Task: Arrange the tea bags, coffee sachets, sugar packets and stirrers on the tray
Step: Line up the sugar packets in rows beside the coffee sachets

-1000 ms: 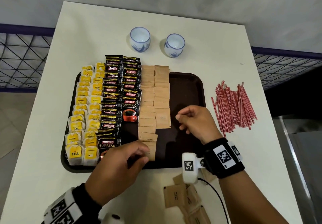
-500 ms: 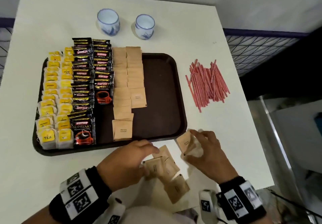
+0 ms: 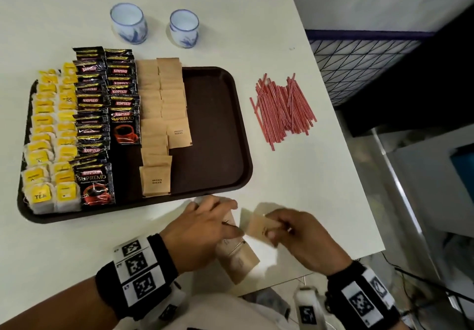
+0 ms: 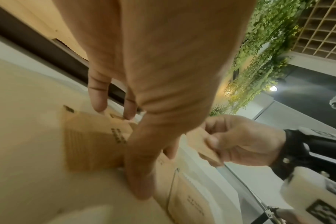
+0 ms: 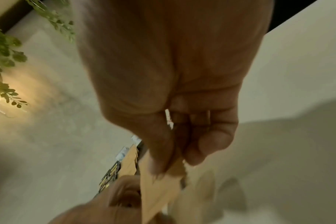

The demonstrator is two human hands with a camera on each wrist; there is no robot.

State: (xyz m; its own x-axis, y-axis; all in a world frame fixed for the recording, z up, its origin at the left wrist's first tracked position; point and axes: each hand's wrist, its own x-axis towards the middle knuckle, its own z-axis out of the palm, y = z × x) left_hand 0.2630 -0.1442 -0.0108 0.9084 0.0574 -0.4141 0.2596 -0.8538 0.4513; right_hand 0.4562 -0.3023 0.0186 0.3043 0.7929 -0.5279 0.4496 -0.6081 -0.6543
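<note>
At the near edge of the white desk (image 3: pixel 269 55), our right hand (image 3: pixel 302 237) pinches a sugar packet (image 3: pixel 261 227); our left hand (image 3: pixel 200 229), fingers extended, presses the loose packets (image 3: pixel 238 260).

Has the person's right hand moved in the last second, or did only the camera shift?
Yes. The right hand was over the tray a second ago; now it is off the tray's near edge, over the table, pinching a sugar packet.
</note>
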